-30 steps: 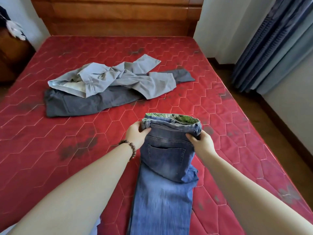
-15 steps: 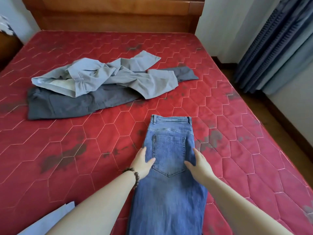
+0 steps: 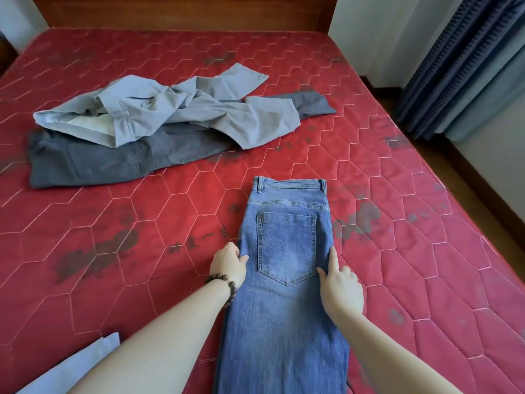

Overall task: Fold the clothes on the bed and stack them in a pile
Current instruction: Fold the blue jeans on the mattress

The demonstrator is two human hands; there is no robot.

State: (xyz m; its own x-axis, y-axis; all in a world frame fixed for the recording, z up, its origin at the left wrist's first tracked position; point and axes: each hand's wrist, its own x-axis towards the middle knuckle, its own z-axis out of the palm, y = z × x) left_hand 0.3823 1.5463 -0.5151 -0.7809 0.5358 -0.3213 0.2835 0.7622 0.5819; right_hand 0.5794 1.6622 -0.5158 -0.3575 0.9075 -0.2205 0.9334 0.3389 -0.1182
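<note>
The blue jeans [image 3: 287,251] lie flat on the near middle of the bed [image 3: 397,251], folded lengthwise into one narrow strip with the waistband away from the person and a back pocket facing up; the legs run toward the lower edge of the view. The left hand [image 3: 228,264] sits at the left edge of the denim beside the pocket, its fingers curled under and the thumb on top, pinching that edge. A beaded bracelet [image 3: 224,285] circles its wrist. The right hand [image 3: 339,285] rests on the right edge of the jeans with the forefinger stretched out along the seam, the thumb on the cloth and the other fingers tucked in; it grips nothing.

Farther up the bed, well apart from the jeans, light grey trousers [image 3: 176,112] lie crumpled on top of dark grey trousers [image 3: 119,157] spread beneath them. A pale blue cloth [image 3: 74,368] shows at the lower left corner. The red quilted mattress bears dark stains. A wooden headboard [image 3: 184,12] stands at the far end, and blue curtains [image 3: 466,61] hang at the right.
</note>
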